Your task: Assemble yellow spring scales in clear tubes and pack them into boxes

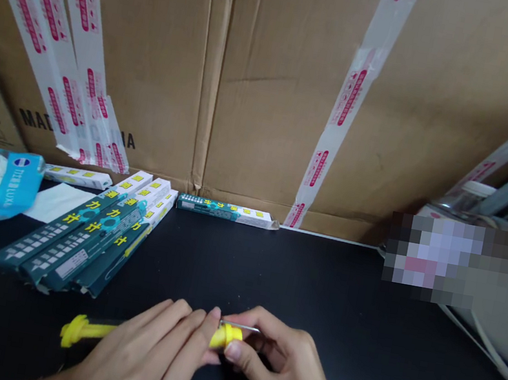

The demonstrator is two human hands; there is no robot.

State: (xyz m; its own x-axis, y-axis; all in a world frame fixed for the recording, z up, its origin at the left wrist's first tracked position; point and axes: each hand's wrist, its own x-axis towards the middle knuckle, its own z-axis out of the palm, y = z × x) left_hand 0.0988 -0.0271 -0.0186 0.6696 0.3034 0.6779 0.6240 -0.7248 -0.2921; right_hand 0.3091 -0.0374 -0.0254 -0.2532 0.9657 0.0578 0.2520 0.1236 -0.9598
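Note:
A tubular spring scale [84, 330] with yellow end caps lies across the front of the black table, in both hands. My left hand [152, 349] is wrapped over its middle and hides most of the tube. At the right end, my right hand [285, 362] is closed, its thumb against the yellow cap [231, 336]. A thin metal rod [242, 327] runs along the top of that cap, under the right fingers; whether it is a hook cannot be seen. Several green-and-white printed boxes [91, 220] lie fanned out beyond my left hand.
One more printed box [225, 211] lies against the large taped carton [272, 88] at the back. On the left are a blue plastic pack [18, 188] and white paper [58, 201]. Blurred items, a jar [474, 195] and a white cable [483, 342] occupy the right side.

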